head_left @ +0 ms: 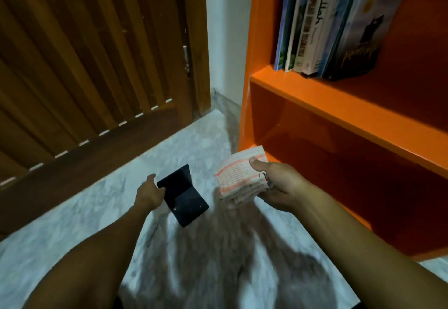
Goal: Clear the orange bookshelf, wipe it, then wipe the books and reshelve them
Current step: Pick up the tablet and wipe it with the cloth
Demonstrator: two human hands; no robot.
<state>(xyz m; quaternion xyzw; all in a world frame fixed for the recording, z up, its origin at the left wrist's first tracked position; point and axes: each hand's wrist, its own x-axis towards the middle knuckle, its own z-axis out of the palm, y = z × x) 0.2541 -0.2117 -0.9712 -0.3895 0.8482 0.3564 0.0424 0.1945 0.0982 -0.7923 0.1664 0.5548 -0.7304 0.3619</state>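
My left hand (148, 191) grips the edge of a black L-shaped metal bookend (182, 194) above the marbled floor (72, 231), while my right hand (278, 185) pinches a folded white cloth with orange stripes (238, 177), thumb on top. Beyond, the glossy orange bookshelf (339, 104) holds leaning books (334, 22) on its upper shelf; one spine reads "Allah", other titles blur, and their tops are cut off.

Lower compartment: the orange bookshelf (344, 112) is open at the front here, nothing standing inside the visible part.
Upper shelf: the books (324, 24) fill its left end; bare board to their right.
Floor (72, 231): bare marble left of the black bookend (184, 196).
Left side: the wooden door (92, 66) closes it off.
Corner: a narrow gap between door and bookshelf.
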